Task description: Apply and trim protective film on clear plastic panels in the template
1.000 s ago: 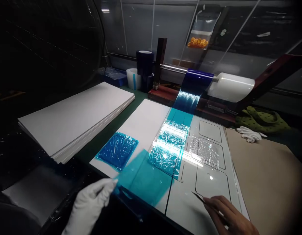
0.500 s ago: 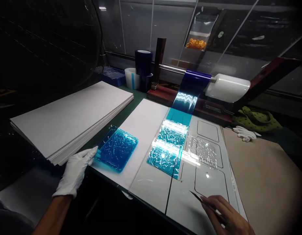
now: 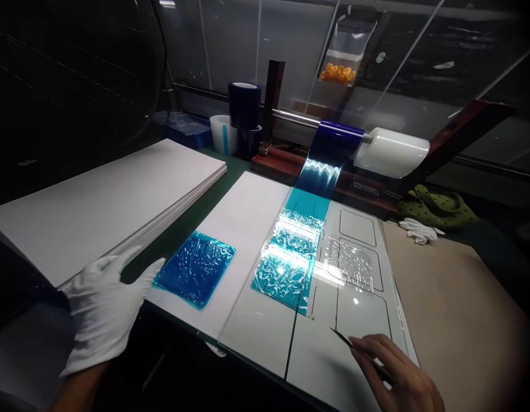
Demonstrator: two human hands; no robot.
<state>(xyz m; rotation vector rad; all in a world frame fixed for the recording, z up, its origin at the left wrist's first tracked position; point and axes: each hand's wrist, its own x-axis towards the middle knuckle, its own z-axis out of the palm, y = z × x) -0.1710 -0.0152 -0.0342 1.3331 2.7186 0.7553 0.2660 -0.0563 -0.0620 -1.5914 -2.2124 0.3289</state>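
My left hand (image 3: pixel 104 303) wears a white glove. Its fingers and thumb are spread with nothing between them, by the near edge of a thick stack of white sheets (image 3: pixel 114 200); I cannot tell if they touch it. Just right of the thumb, a shiny blue film square (image 3: pixel 196 270) lies flat on a white sheet (image 3: pixel 234 209). My right hand (image 3: pixel 398 372), bare, grips a slim dark pointed tool (image 3: pixel 342 337), its tip above the pale board marked with black outlines (image 3: pixel 265 343). On that board rests a wrinkled clear-and-teal film strip (image 3: pixel 286 269).
Blue film runs down from a roll (image 3: pixel 340 129) on a metal bar, beside a white roll (image 3: pixel 394 151). Film rolls (image 3: pixel 244 106) stand at the back. Brown cardboard (image 3: pixel 449 286), a white glove (image 3: pixel 419 230) and green spotted cloth (image 3: pixel 440 206) lie on the right.
The blue film square has been let go and now lies flat on the white sheet. My left hand has moved left and opened. My right hand has barely moved.
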